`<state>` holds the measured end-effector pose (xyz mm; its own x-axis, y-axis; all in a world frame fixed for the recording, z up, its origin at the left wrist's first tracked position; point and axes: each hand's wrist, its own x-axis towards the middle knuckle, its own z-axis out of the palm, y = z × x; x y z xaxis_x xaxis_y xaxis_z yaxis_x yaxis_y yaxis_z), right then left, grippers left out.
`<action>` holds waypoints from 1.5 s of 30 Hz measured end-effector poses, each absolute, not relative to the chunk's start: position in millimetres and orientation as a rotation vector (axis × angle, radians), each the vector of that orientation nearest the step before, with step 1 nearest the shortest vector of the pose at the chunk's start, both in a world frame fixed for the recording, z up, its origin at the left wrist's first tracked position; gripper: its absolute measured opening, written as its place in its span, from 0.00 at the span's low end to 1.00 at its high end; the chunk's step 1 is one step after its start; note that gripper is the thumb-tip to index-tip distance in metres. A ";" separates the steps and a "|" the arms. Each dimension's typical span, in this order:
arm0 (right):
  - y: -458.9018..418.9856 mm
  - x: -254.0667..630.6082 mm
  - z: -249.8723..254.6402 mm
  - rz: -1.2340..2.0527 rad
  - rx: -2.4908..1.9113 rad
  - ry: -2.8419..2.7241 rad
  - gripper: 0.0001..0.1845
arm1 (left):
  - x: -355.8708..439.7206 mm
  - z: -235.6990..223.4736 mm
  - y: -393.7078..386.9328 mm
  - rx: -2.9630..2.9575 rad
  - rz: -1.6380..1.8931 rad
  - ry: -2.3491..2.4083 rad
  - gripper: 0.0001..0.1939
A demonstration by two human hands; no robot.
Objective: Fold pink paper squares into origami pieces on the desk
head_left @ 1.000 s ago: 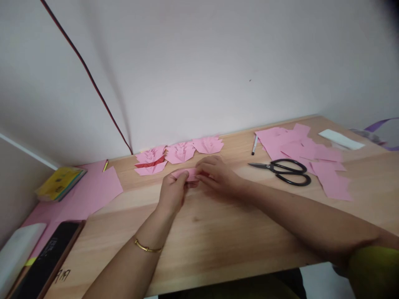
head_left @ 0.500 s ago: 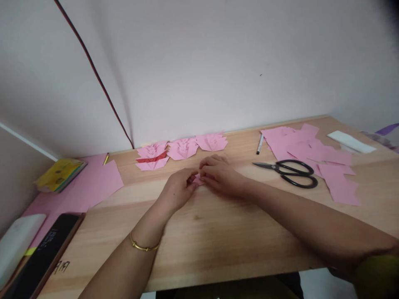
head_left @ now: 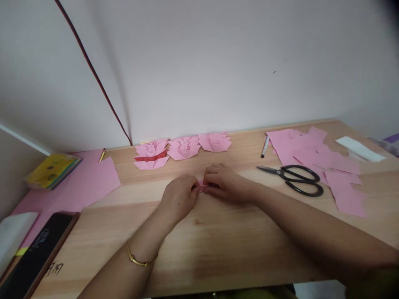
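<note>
A small piece of folded pink paper (head_left: 203, 187) is pinched between my two hands, low over the wooden table. My left hand (head_left: 181, 196) grips its left end with thumb and fingers closed. On its right end, the fingers of my right hand (head_left: 227, 182) are closed too. Most of the paper is hidden behind my fingers. Just beyond my hands, several fanned pink paper pieces (head_left: 183, 148) lie in a row along the wall, and a red strip (head_left: 151, 156) crosses the leftmost ones.
Black-handled scissors (head_left: 289, 178) lie to the right, blades pointing left. Behind them are a marker (head_left: 264, 146), pink paper scraps (head_left: 314, 151) and a white strip (head_left: 360, 148). On the left are pink sheets (head_left: 99, 178), a yellow packet (head_left: 51, 170) and a dark box (head_left: 40, 249).
My hands have shifted slightly and now press in closer on the pink paper from both sides. The view has moved a little, but the other things lie where they were.
</note>
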<state>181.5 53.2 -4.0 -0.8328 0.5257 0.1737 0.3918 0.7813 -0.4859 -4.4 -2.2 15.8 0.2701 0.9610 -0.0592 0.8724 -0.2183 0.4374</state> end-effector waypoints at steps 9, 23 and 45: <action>58.0 177.9 -5.3 0.559 -0.782 -2.740 0.15 | -4.4 16.8 -2.3 2.097 0.218 1.721 0.11; 65.2 177.0 -16.0 0.311 -0.758 -2.828 0.20 | -6.9 24.8 -0.5 1.900 0.085 1.816 0.10; 57.5 185.4 -8.1 0.541 -0.720 -2.877 0.17 | -7.0 26.1 -6.4 1.995 -0.145 1.725 0.13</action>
